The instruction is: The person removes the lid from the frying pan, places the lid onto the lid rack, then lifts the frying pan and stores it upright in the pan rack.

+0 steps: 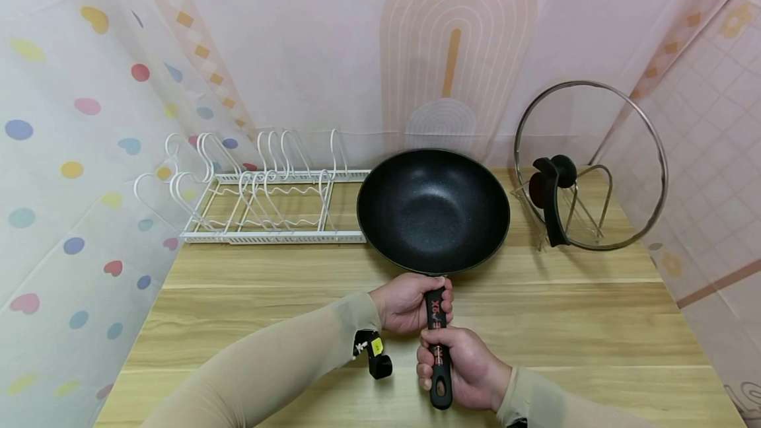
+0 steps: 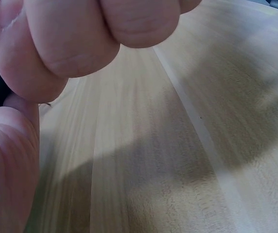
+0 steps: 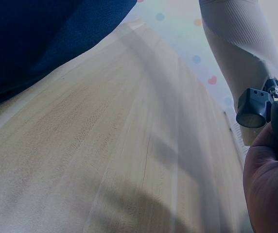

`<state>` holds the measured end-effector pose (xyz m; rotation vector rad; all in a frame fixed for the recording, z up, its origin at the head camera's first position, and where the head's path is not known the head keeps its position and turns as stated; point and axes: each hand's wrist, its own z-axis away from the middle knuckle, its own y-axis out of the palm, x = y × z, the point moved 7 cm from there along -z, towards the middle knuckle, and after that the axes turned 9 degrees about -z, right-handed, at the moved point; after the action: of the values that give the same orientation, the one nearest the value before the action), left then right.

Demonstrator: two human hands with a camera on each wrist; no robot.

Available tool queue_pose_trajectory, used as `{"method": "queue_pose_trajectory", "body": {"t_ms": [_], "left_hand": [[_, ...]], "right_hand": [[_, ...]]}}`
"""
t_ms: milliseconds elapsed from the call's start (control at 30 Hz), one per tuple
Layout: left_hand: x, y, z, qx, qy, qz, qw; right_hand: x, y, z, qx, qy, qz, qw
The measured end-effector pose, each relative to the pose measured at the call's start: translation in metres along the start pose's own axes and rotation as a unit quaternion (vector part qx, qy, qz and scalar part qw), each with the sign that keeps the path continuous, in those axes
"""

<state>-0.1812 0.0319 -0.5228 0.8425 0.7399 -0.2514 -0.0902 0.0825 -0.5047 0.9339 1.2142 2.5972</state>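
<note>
A black wok faces up in the middle of the head view, its long handle pointing toward me. My left hand grips the handle close to the bowl. Lower down, my right hand wraps the same handle near its holed end. In the left wrist view, curled fingers hang over the wooden tabletop, with a dark strip of handle at the left edge. The right wrist view has my right thumb against the dark handle at its right edge.
A white wire rack with upright loops stands left of the wok. On the right, a glass lid with a black knob and handle leans upright in a small wire stand. Patterned curtains enclose the wooden table.
</note>
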Motion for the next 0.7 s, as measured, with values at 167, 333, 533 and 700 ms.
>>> {"method": "queue_pose_trajectory", "body": {"t_ms": [167,333,533,700], "left_hand": [[-0.0016,0.0009,0.0006,0.001,0.002,-0.003,1.0],[-0.0031,0.0019,0.0015,0.002,0.004,-0.005,1.0],[-0.0046,0.0026,0.0033,0.003,0.002,-0.007,1.0],[-0.0058,0.0032,0.0043,0.004,0.001,-0.01,0.9999]], "right_hand": [[0.0011,0.0012,0.0002,0.0,-0.003,0.0,1.0],[0.0018,0.0023,0.0004,0.002,-0.007,0.002,1.0],[0.0026,0.0038,0.0011,0.004,-0.007,0.001,1.0],[0.0032,0.0049,0.0011,0.006,-0.006,0.001,1.0]]}}
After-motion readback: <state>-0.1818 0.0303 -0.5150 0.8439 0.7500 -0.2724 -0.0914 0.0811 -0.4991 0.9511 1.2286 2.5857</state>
